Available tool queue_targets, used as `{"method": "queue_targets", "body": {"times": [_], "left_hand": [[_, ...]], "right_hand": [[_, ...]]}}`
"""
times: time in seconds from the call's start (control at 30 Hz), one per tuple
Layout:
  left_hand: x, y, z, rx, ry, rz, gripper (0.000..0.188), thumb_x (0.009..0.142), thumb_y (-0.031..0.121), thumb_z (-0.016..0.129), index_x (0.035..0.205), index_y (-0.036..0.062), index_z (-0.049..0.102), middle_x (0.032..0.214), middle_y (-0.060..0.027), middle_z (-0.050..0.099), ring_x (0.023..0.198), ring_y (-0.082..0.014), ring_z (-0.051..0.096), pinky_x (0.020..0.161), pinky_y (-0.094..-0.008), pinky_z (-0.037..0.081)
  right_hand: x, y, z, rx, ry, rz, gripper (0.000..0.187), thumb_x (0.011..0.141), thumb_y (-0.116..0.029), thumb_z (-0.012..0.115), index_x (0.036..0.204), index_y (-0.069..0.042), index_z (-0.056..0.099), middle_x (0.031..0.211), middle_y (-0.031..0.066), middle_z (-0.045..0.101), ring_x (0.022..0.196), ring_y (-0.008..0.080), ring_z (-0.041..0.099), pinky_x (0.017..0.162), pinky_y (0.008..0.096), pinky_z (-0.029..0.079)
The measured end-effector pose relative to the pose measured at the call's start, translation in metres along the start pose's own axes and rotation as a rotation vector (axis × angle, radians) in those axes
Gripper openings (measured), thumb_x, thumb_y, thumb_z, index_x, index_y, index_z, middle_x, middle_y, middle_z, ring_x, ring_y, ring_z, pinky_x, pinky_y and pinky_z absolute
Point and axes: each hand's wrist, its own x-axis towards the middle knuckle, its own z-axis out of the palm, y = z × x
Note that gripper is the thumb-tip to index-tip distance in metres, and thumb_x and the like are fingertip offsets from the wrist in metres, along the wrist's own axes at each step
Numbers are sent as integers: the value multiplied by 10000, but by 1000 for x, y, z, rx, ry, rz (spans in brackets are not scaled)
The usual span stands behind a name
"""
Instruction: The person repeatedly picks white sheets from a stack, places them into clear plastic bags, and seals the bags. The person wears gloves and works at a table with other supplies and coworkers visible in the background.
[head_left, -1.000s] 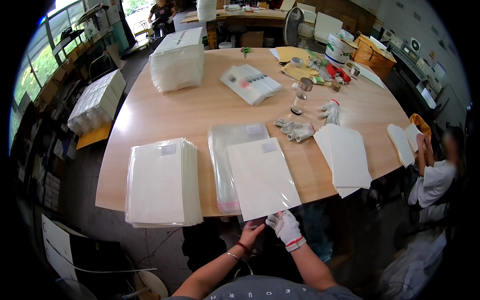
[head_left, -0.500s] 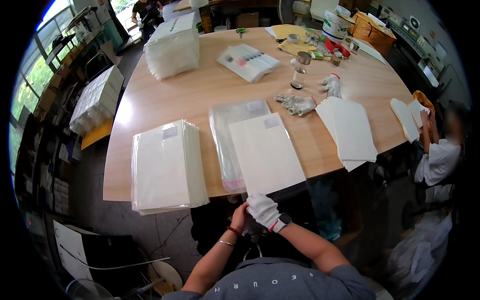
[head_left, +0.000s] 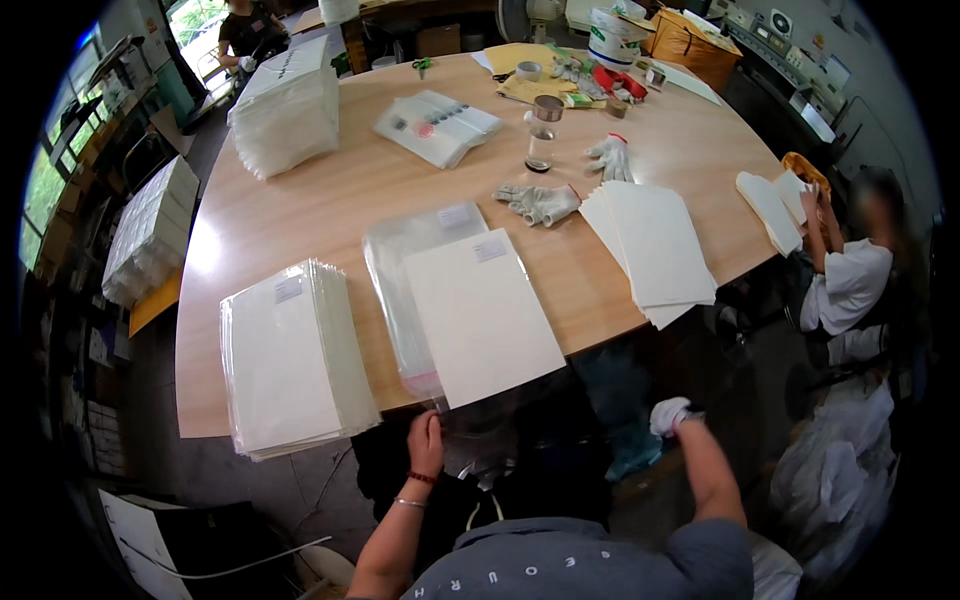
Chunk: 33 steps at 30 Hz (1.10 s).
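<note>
At the table's front edge a white sheet with a small label lies at a slant, its clear plastic bag reaching past the edge. My bare left hand, with a red bead bracelet and a bangle, is closed at the bag's near left corner, its fingertips pinching there. Out to the right, beyond the table edge, is my right hand in a white glove. Its fingers look curled; anything in them is too small to make out. Under the white sheet are flat clear bags with a pink edge.
A stack of bagged sheets stands left, loose white sheets right. Behind lie work gloves, a glass jar and plastic-wrapped stacks. A co-worker sits at the right, handling white sheets. Blue plastic hangs below the table.
My right hand has left the bag's near corner and swung far out to the right. My left hand stays at the corner. The whole view has shifted slightly.
</note>
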Motion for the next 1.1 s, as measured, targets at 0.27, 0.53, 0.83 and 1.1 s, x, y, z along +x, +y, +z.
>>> {"method": "queue_targets", "body": {"times": [0.27,0.53,0.83,1.1], "left_hand": [[22,22,-9,922,48,780,476,616,138,693,1075,196,580,1236,-102,398,1075,-282,402,872,-403,352],[39,35,-15,723,-147,697,134,684,141,675,714,90,554,712,-73,576,654,-248,560,572,-334,450],[20,3,-18,148,0,-252,378,864,342,506,644,39,557,536,-57,558,496,-179,581,455,-276,433],[25,56,-24,-267,-234,-288,256,825,174,589,999,8,500,699,-9,530,581,-80,542,488,-181,422]], "right_hand": [[-9,-70,-151,903,1394,-449,257,698,-53,648,933,-64,544,737,96,550,657,269,560,578,339,460],[2,-51,-177,900,1129,-684,123,746,-172,566,720,-53,583,687,118,594,650,283,588,592,349,476],[-9,-96,-183,1074,1082,23,243,771,-275,567,784,-44,492,608,139,577,522,297,563,504,384,451],[10,-120,-148,1811,907,-641,304,797,-13,511,1097,18,473,755,23,561,657,60,512,580,194,430]]}}
